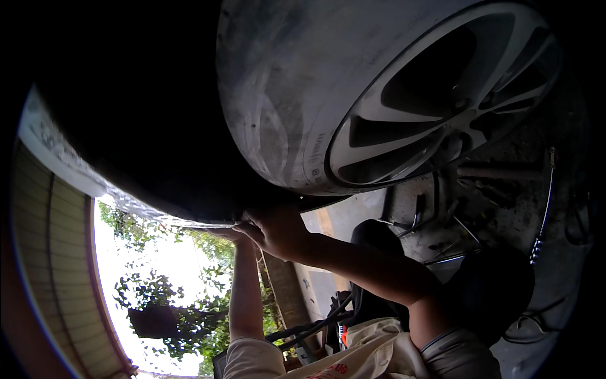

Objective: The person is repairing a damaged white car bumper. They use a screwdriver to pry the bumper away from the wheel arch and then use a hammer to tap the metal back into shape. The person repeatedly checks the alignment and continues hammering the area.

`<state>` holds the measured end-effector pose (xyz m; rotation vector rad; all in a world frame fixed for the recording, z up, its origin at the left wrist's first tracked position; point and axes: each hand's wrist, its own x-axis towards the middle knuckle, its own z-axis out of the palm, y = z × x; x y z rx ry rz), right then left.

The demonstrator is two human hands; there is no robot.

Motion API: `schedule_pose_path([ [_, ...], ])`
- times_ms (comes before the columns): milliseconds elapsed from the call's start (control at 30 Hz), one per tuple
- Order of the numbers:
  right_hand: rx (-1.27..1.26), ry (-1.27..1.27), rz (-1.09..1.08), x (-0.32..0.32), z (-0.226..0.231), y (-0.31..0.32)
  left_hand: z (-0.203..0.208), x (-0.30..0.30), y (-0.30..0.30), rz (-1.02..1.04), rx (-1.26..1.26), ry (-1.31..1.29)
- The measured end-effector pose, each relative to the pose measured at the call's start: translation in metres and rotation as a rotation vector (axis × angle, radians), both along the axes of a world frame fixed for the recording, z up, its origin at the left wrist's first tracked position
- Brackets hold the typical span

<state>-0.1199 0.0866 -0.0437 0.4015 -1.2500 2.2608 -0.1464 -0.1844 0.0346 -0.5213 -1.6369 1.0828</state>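
Both arms are raised to the lower edge of a car body panel [167, 219], beside the wheel arch. My left hand [228, 234] lies against the outer side of this edge, its visible fingers stretched out flat; my right hand partly covers it. My right hand [278, 228] grips the arch edge from the inner side, thumb toward the left hand, and its other fingers fade into the dark. Close above my right hand is a large tyre [278, 101] on a silver spoked wheel [464, 120]. What lies inside the arch is too dark to make out.
Hand tools lie on the ground at the right, among them a long shiny bar [544, 215] and a hammer-like tool [499, 172]. My dark-clothed knees [379, 243] are bent below the wheel. Foliage [164, 290] and a ribbed cream wall [57, 252] stand to the left.
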Motion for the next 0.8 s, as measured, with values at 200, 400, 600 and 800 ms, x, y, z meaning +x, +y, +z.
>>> schedule_pose_path([
  [200,0.095,-0.010,-0.152,0.004,-0.007,0.002,-0.040,0.006,0.062,-0.019,0.531,-0.125],
  [400,0.611,0.081,-0.224,0.001,0.004,0.031,-0.118,0.058,0.114,-0.304,1.006,-0.545],
  [600,0.783,0.188,-0.116,-0.004,0.015,0.061,-0.201,0.062,0.104,-0.437,2.213,-0.491],
  [800,0.811,0.145,0.029,-0.010,0.021,0.071,-0.232,0.047,0.108,-0.486,2.627,-0.612],
])
